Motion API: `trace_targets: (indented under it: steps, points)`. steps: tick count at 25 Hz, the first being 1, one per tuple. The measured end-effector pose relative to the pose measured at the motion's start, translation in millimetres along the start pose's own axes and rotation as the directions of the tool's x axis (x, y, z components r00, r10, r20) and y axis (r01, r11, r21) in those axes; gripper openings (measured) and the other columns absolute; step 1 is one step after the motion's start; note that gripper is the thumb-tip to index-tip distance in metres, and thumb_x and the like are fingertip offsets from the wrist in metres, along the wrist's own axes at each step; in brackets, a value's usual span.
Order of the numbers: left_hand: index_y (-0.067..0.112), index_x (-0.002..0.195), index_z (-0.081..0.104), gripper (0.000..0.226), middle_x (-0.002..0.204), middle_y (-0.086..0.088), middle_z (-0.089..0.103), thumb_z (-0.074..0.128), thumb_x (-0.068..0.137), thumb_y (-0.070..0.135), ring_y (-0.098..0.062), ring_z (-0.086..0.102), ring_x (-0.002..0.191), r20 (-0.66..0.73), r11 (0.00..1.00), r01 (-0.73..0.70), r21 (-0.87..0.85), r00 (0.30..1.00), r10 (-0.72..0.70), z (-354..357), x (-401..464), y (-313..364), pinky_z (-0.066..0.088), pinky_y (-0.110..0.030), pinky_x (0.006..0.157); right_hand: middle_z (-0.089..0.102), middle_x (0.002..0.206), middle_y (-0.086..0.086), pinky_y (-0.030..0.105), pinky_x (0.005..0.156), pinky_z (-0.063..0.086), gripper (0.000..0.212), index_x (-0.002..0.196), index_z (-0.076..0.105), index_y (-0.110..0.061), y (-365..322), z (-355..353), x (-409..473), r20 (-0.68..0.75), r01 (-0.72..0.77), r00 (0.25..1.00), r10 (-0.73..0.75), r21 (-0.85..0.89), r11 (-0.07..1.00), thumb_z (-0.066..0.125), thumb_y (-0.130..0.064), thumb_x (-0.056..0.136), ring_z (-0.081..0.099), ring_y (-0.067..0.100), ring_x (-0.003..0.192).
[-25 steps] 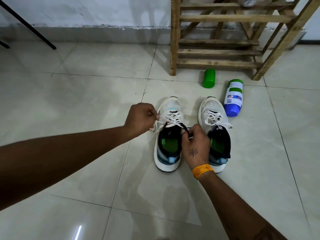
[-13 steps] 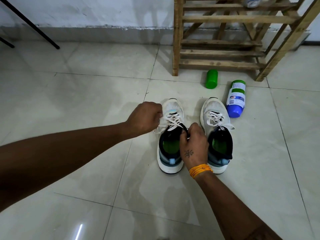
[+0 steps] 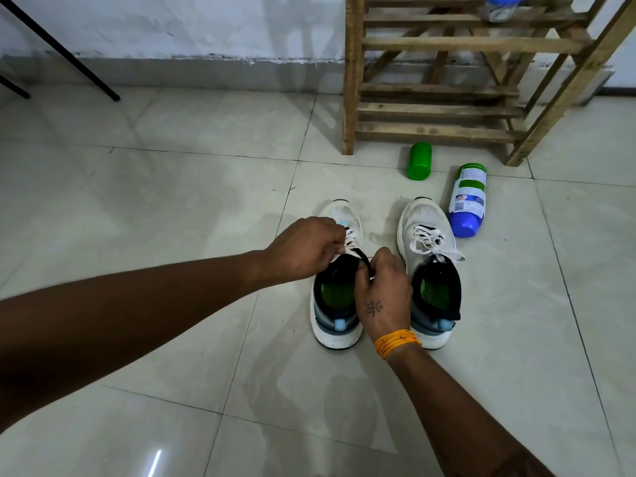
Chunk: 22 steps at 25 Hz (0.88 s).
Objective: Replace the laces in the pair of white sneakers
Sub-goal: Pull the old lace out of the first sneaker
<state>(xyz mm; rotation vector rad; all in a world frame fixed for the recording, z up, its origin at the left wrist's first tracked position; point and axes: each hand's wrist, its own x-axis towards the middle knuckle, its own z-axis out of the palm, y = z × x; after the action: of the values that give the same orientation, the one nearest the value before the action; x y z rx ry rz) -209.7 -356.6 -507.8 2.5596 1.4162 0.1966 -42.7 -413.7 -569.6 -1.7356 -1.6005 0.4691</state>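
Left hand and right hand, spread wider a second ago, have closed in over the left sneaker, each pinching white lace at its throat: tightening or knotting, probably. Right sneaker beside it already tied.
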Motion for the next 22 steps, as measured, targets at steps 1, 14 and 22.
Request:
trace_targets:
  steps: [1, 14, 22]
  points:
    - [0.008, 0.087, 0.061, 0.012, 0.086, -0.009, 0.063, 0.061, 0.095, 0.017, -0.035, 0.062, 0.079, -0.044, 0.998, 0.042, -0.041, 0.998, -0.044, -1, -1, -4, 0.044, -0.039, 0.063, 0.054, 0.082, 0.012, 0.039, 0.062, 0.033, 0.019, 0.084, 0.046, -0.011, 0, 0, 0, -0.009, -0.025, 1.0, 0.025, 0.011, 1.0, 0.061, -0.016, 0.094, 0.053, 0.037, 0.078]
    - [0.015, 0.104, 0.063, 0.019, 0.102, -0.004, 0.057, 0.054, 0.092, 0.028, -0.034, 0.061, 0.07, -0.013, 0.989, 0.062, 0.136, 0.998, -0.061, 4, -9, 17, 0.038, -0.034, 0.056, 0.058, 0.077, 0.005, 0.037, 0.064, 0.034, 0.022, 0.081, 0.051, -0.013, -4, 5, 2, -0.023, -0.04, 0.999, 0.042, 0.099, 0.994, 0.069, -0.022, 0.09, 0.054, 0.029, 0.074]
    - [0.014, 0.095, 0.064, 0.013, 0.096, -0.001, 0.061, 0.058, 0.096, 0.026, -0.03, 0.062, 0.084, -0.062, 0.996, 0.081, 0.035, 0.995, -0.078, 19, 0, 11, 0.044, -0.037, 0.063, 0.071, 0.084, 0.006, 0.038, 0.067, 0.049, 0.019, 0.099, 0.062, -0.011, -6, 3, 3, -0.081, -0.076, 0.993, 0.087, 0.123, 0.989, 0.072, -0.024, 0.089, 0.067, 0.03, 0.079]
